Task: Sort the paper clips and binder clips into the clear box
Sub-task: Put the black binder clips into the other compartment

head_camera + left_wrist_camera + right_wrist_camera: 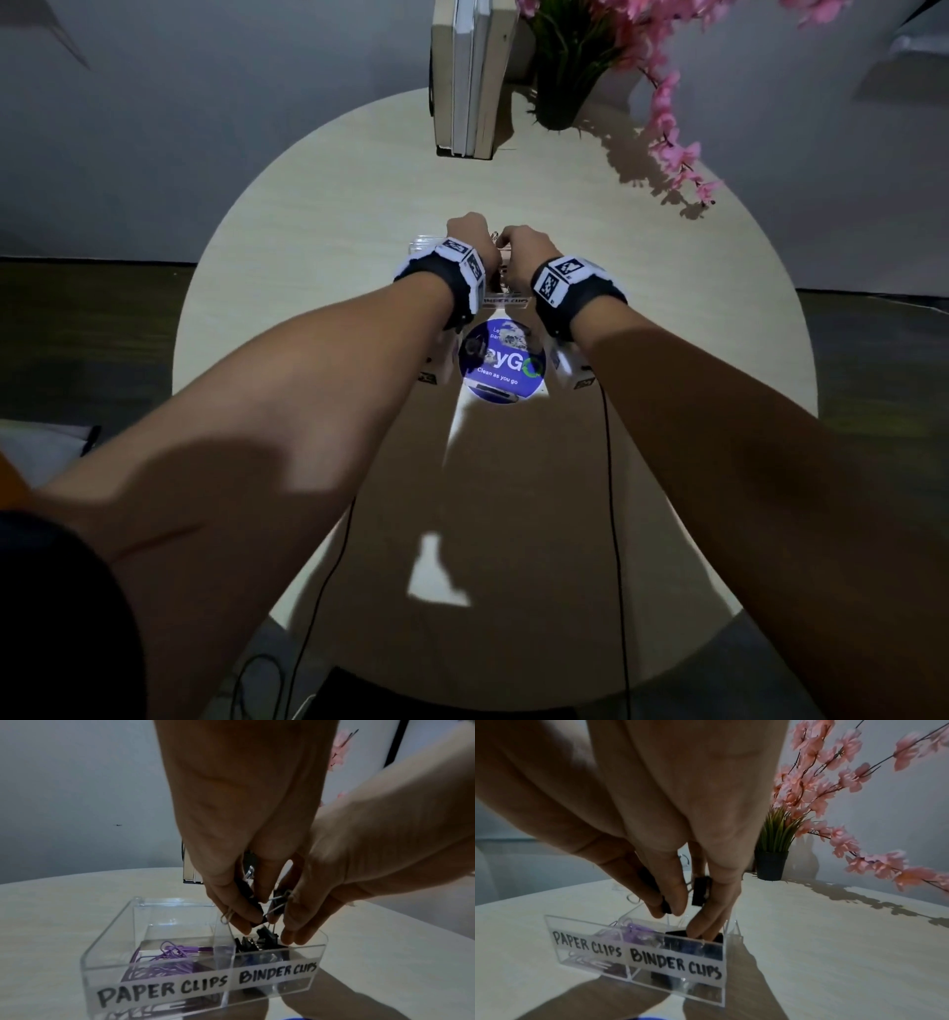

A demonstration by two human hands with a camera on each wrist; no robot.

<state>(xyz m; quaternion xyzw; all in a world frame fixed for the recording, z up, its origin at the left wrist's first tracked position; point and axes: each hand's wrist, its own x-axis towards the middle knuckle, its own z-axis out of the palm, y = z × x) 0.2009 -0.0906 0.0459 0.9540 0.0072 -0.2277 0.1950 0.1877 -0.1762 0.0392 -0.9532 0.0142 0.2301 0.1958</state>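
Two hands meet over the clear box [107, 955], which stands on the round table [318, 216] beyond a printed blue disc [500, 367]. Left hand [231, 833] pinches black binder clips [253, 914] with wire handles; right hand [670, 833] curls its fingers round another black binder clip [700, 891], its fingertips dipping into the right compartment, labelled BINDER CLIPS. Purple paper clips [167, 955] already lie in the left compartment, labelled PAPER CLIPS, and several binder clips in the right. Sorting therefore appears well advanced; no loose clips show on the table, though the arms may hide some. Box: transparent, hard-walled, rectangular, with one divider and hand-lettered white labels. Paper clips: thin coated wire loops. Binder clips: folded black bodies with bright wire levers. Table: pale, matt, wood-grained.
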